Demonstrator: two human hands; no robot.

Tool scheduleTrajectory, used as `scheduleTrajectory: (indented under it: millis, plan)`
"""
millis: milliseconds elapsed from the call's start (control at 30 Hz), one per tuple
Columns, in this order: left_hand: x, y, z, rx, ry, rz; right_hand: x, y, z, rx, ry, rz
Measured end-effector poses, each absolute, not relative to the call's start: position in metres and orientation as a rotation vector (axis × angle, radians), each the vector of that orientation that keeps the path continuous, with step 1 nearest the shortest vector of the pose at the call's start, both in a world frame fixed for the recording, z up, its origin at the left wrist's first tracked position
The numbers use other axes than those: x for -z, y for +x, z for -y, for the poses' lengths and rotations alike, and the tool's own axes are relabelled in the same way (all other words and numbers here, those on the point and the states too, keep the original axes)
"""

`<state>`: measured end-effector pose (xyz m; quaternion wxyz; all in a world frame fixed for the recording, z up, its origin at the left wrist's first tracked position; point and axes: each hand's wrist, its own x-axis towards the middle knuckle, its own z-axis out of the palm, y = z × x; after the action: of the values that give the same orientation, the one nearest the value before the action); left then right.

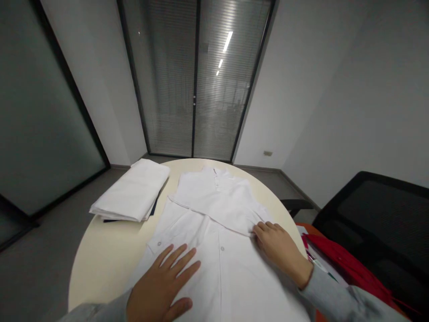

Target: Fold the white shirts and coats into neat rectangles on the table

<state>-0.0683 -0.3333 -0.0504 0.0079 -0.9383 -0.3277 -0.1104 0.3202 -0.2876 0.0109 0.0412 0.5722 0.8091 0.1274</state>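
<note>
A white button-front shirt (234,277) lies spread over the round table, its collar at the far side. One sleeve (214,208) is laid across the chest. A button shows on the front placket, and another at the left near what looks like a cuff. My left hand (164,281) rests flat on the lower left of the shirt, fingers spread. At the shirt's right edge, my right hand (276,246) has its fingers curled on the end of the sleeve; the fingertips are partly hidden in the cloth.
A folded stack of white cloth (134,190), with a dark layer beneath, sits at the left of the pale round table (97,259). A black mesh chair (378,214) stands at the right, with red cloth (348,264) on its orange seat. Glass panels with blinds stand behind.
</note>
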Motion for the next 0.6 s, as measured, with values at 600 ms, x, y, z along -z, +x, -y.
scheduleTrajectory:
  millis: [600]
  plan:
    - [-0.063,-0.023,0.057,0.002,-2.284,2.270,-0.024,0.306,0.322,-0.830,1.849,-2.658]
